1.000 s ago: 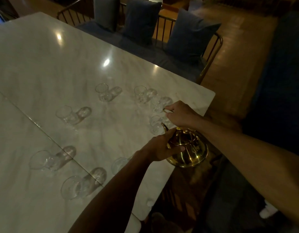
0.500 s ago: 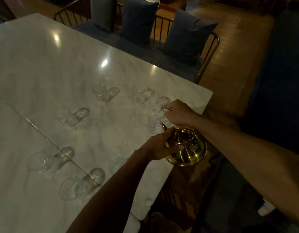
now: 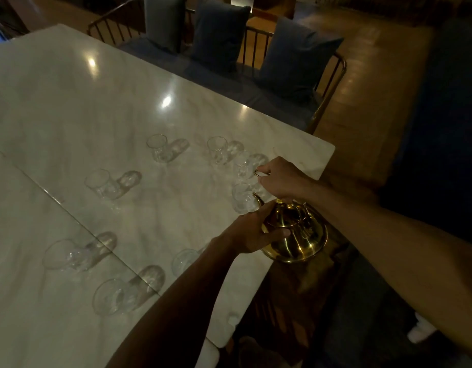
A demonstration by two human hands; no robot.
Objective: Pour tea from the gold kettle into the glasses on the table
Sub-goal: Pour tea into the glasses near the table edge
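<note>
Marble table (image 3: 96, 107), dim room: clear glasses (image 3: 157, 147) standing scattered. Right hand (image 3: 281, 179) gripping the kettle (image 3: 298, 235) handle at the table's edge; left hand (image 3: 252, 231) cupping its body, spout tipping over a glass (image 3: 241, 199).

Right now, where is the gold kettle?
In the head view, the gold kettle hangs lower right at the table edge, held by both hands, spout beside the nearest glass.

Eight glasses (image 3: 160, 147), one kettle (image 3: 296, 235), three cushions (image 3: 218, 35).
</note>
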